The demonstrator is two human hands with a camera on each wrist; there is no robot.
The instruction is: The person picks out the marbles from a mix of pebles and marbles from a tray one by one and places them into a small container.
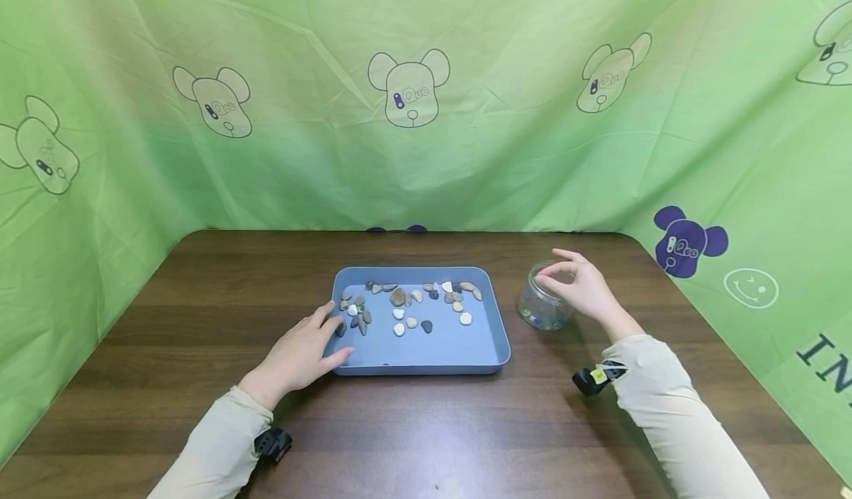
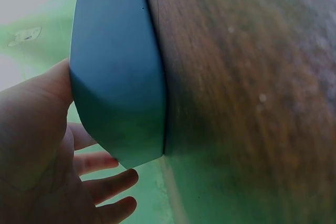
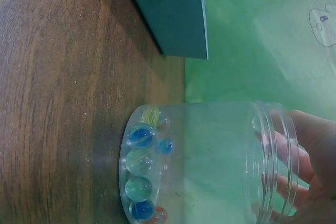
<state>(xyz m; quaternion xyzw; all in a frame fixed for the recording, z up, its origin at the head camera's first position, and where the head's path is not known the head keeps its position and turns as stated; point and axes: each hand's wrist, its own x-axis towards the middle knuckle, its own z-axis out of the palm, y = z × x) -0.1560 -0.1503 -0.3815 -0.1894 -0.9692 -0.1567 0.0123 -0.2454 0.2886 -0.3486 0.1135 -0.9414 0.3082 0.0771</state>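
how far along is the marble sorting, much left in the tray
Several marbles already lie in the jar. The right hand hovers at the jar's mouth; whether it pinches anything can't be told. The left hand rests on the tray rim. Mostly stones remain, with one greenish piece that may be a marble.

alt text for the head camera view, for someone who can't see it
A person's left hand rests on the near left corner of a blue tray of small stones, while the right hand hovers at the mouth of a clear jar with marbles in it. Both stand on a dark wooden table before a green curtain.
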